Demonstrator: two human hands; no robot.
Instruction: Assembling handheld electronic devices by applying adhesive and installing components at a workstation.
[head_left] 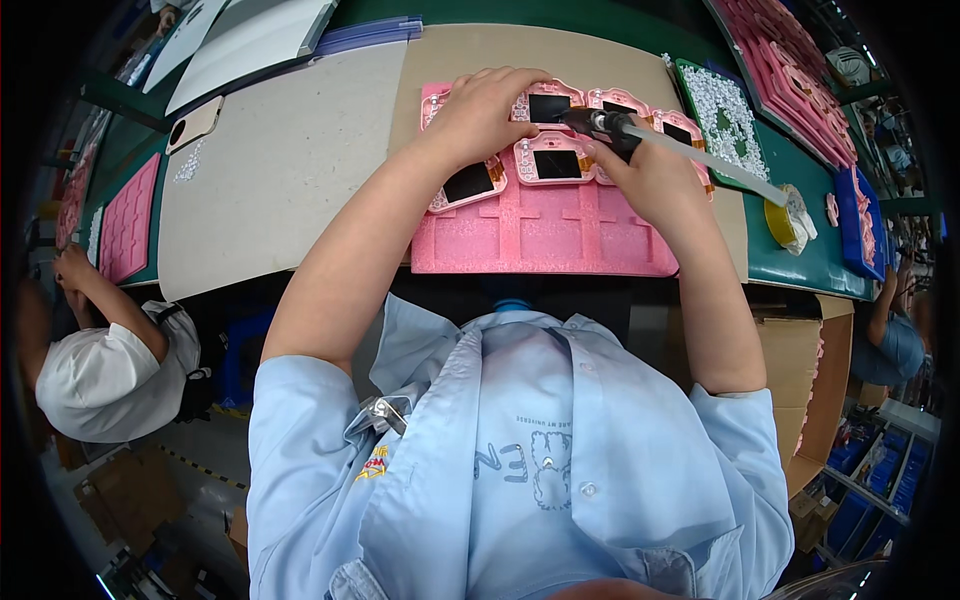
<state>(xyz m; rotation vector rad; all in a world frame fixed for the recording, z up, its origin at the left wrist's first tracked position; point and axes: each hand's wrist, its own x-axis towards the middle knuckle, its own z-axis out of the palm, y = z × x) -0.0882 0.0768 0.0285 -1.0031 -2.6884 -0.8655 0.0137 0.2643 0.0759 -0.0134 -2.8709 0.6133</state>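
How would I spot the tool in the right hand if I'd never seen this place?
Start with the wide pink tray in front of the person. Over its right side, the person's right hand grips a black tool. Unlike the pink gadgets around it, it is dark, with a long pale stick poking out to the right.

Lettering observed on the person's clothing, near side: large grey letters (500, 464) on the pale-blue undershirt (520, 385) (partly covered by the open shirt (640, 450)); a smaller line of print (543, 420) farther off; red-and-yellow lettering (373, 465) on the shirt's left front.
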